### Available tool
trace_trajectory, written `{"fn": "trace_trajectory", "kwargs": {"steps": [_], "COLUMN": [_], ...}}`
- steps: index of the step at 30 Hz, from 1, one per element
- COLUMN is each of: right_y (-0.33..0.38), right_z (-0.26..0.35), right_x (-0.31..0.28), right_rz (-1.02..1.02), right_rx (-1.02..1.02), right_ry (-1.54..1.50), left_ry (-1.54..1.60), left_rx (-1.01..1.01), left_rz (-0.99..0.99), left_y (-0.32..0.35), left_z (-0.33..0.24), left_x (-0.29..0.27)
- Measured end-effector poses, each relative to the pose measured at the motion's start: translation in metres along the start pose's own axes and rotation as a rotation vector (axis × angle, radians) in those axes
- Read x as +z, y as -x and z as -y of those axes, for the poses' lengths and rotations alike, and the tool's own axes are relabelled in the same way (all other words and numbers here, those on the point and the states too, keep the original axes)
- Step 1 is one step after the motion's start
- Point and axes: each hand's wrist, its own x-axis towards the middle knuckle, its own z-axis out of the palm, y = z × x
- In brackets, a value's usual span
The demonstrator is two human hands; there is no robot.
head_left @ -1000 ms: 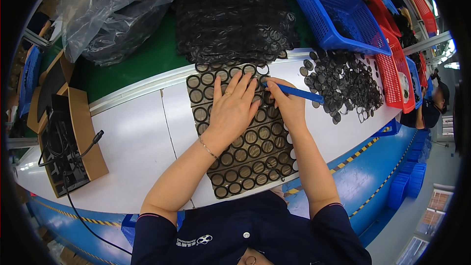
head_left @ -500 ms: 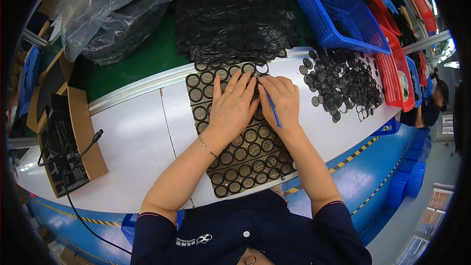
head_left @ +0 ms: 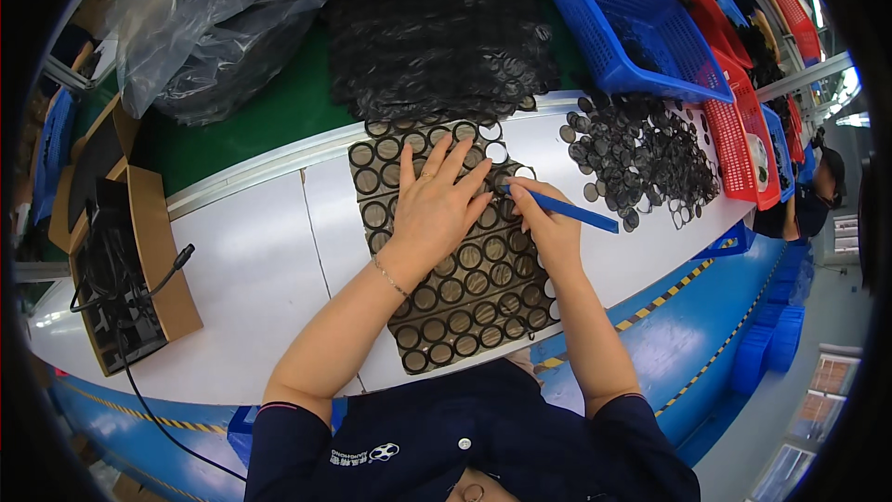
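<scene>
A brownish sheet with rows of black rings lies on the white table, running from near my body to the dark stack at the back. My left hand rests flat on its upper part, fingers spread over the rings. At the sheet's right edge, my right hand pinches a slim blue tool, perhaps tweezers. The tool's tip end meets a ring beside my left fingertips, and its broad end points right. Several ring places along the right edge show white inside. What lies under my fingers is hidden.
Loose dark discs are heaped at the right, beside a blue basket and red baskets. Stacked black sheets and a plastic bag fill the back. A cardboard box with cables stands left.
My right hand has shifted down and right, away from my left fingers. The blue tool has swung from steep to nearly level. My left hand stays nearly in place.
</scene>
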Motion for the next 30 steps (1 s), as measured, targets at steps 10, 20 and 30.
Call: {"fn": "trace_trajectory", "kwargs": {"steps": [10, 20, 30], "right_y": [-0.001, -0.007, 0.024], "right_z": [0.000, 0.007, 0.011], "right_x": [0.002, 0.007, -0.026], "right_rz": [0.014, -0.154, -0.063], "right_rx": [-0.026, -0.795, 0.021], "right_ry": [0.140, 0.819, 0.045], "left_ry": [-0.003, -0.025, -0.056], "left_rx": [0.003, 0.012, 0.023], "left_rz": [0.007, 0.018, 0.085], "left_y": [0.000, 0.002, 0.002], "left_z": [0.001, 0.002, -0.007], "left_x": [0.000, -0.001, -0.012]}}
